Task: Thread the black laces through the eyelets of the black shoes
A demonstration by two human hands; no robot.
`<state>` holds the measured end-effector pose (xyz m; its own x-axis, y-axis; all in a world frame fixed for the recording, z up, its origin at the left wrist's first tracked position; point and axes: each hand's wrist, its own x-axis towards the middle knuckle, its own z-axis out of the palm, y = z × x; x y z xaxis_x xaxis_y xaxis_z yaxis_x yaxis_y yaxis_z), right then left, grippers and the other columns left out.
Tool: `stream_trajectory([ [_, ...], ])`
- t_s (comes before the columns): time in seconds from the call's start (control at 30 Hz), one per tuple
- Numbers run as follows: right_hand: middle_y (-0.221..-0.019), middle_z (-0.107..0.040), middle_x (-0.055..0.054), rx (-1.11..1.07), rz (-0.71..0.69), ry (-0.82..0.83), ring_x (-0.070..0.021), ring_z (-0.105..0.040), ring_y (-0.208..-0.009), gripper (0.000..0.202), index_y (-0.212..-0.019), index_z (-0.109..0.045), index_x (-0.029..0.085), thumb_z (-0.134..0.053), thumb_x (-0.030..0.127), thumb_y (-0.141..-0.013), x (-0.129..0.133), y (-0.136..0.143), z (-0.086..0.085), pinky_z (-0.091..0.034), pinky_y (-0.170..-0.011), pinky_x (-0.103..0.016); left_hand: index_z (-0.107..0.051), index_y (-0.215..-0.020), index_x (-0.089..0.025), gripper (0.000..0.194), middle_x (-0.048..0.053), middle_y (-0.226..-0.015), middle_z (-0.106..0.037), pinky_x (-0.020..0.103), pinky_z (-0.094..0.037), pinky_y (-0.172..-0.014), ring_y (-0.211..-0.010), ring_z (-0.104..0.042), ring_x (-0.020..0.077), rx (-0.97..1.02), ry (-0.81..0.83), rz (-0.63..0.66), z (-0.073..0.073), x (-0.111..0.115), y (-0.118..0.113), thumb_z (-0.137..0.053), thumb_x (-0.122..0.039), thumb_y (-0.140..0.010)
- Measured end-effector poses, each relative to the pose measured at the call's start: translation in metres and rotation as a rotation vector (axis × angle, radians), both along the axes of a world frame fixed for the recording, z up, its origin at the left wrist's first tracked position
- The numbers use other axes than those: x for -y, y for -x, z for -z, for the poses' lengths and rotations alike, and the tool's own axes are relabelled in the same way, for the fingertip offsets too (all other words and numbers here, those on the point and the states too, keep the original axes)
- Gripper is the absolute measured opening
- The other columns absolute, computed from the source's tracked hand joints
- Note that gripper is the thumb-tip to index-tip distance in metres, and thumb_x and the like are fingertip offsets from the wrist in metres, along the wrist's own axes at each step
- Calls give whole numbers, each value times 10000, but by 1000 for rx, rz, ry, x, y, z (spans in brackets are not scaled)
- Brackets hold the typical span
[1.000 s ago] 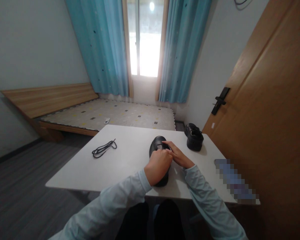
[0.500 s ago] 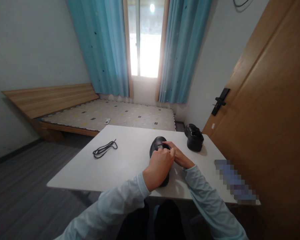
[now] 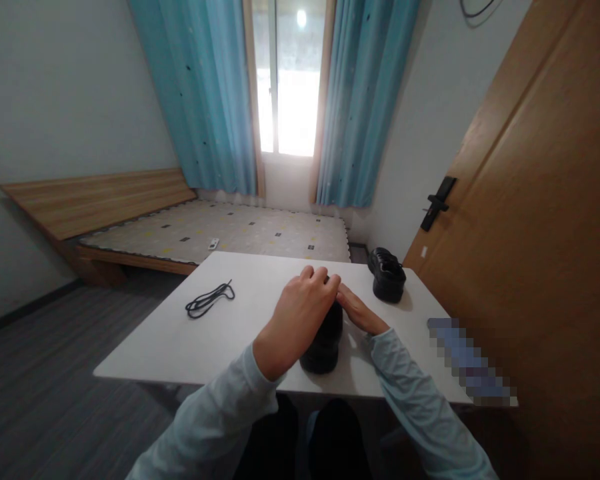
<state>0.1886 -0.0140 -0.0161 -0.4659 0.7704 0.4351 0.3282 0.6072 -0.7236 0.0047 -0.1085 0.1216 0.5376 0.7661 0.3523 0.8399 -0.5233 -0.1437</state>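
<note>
A black shoe (image 3: 321,359) stands on the white table (image 3: 253,347) in front of me, its heel towards me. My left hand (image 3: 303,303) lies over the shoe's front and top, fingers bent over it, and hides most of the toe and the lacing area. Against the right side of the shoe rests my right hand (image 3: 357,310), its fingertips partly covered behind the left hand. A second black shoe (image 3: 387,275), with a lace in it, sits at the table's far right. On the left of the table lies a loose, looped dark shoelace (image 3: 209,298).
A blurred-out bluish flat item (image 3: 467,360) lies along the table's right edge. Beyond the table is a bed with a bare patterned mattress (image 3: 250,230), a small white object (image 3: 213,244) on it. A wooden door (image 3: 520,220) is close on the right.
My left hand has shifted left and forward and now spreads over the shoe's front, uncovering its heel. My right hand has drawn slightly back from the lacing to the shoe's side.
</note>
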Motion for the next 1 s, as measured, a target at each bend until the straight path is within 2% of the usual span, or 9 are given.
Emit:
stream_trajectory([
  [0.13, -1233, -557, -88, 16, 7, 26, -216, -492, -1185, 502, -1232, -514, 223, -295, 558, -930, 2, 0, -5, -350, -1060, -429, -554, -967, -166, 156, 57, -945, -565, 288, -458, -739, -883, -510, 194, 115, -18, -5, -10, -2, 17, -430, -104, -896],
  [0.27, -1215, -564, -94, 22, 10, 44, -226, -502, -1172, 528, -1218, -525, 218, -312, 590, -910, 4, 0, -10, -359, -1047, -431, -574, -956, -183, 211, 43, -908, -566, 284, -445, -727, -841, -505, 184, 225, -13, 21, -12, -9, 31, -391, -94, -900],
  [0.53, -1209, -567, -91, 30, 8, 35, -229, -504, -1168, 511, -1223, -524, 209, -352, 573, -908, 1, -1, -5, -366, -1042, -414, -603, -984, -172, 262, 70, -921, -568, 334, -441, -806, -916, -498, 220, 410, -375, -136, -27, -14, 42, -396, -63, -865],
  [0.67, -1207, -565, -97, 34, 14, 32, -229, -501, -1167, 495, -1213, -529, 206, -361, 559, -911, 1, -2, -4, -355, -1046, -420, -616, -982, -172, 238, 71, -922, -581, 336, -436, -804, -921, -511, 226, 463, -488, -220, -30, -21, 56, -423, -95, -866],
  [0.83, -1232, -554, -98, 36, 15, 50, -231, -479, -1200, 502, -1201, -544, 205, -365, 569, -905, 4, -2, -6, -323, -1069, -418, -626, -969, -170, 200, 86, -911, -590, 345, -412, -810, -909, -522, 233, 560, -592, -307, -16, -38, 83, -446, -162, -883],
  [1.0, -1215, -562, -101, 40, 17, 53, -243, -487, -1186, 519, -1201, -551, 207, -365, 584, -897, 4, -2, -8, -331, -1059, -426, -633, -927, -160, 181, 92, -890, -605, 331, -393, -778, -877, -523, 230, 475, -624, -365, 19, -49, 109, -460, -156, -872],
])
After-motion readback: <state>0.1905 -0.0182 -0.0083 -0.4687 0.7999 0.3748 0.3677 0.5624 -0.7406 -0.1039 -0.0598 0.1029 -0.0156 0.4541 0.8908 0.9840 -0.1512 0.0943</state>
